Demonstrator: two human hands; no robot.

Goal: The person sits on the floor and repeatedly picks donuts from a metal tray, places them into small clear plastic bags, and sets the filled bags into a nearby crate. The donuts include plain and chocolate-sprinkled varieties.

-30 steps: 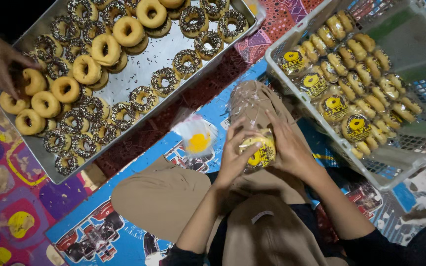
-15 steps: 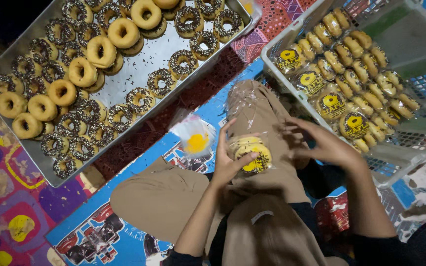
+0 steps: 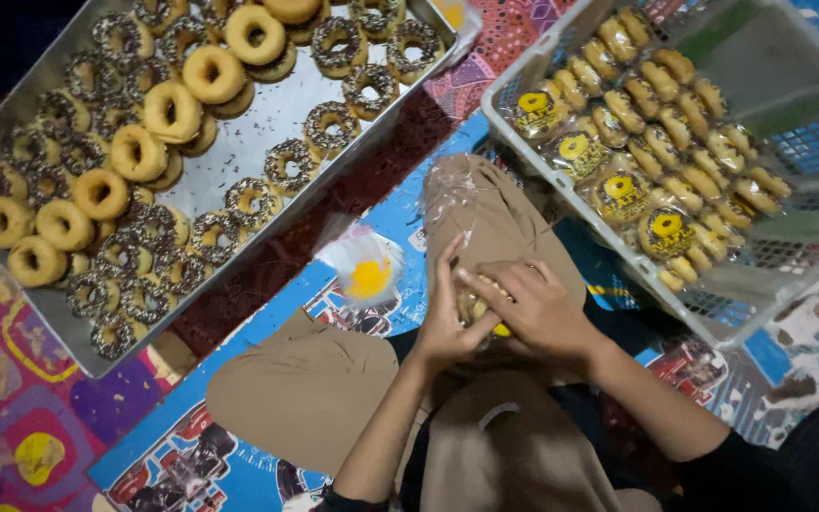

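Vs. half sec ago: bagged donut (image 3: 482,313) dropped from chest height to lap, now nearly hidden under both hands. Left hand (image 3: 447,327) and right hand (image 3: 537,308) closed over it, clenched grasp on wrapper. Reads as pressing/sealing stage. Round item, no clear long axis; facing can't tell, covered. Metal tray (image 3: 267,128) far left, white basket (image 3: 713,322) far right, spare bag (image 3: 367,270) near knee.

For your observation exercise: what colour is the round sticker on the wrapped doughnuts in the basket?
Yellow, with a dark mark, on each wrapped doughnut in the white basket; head view.
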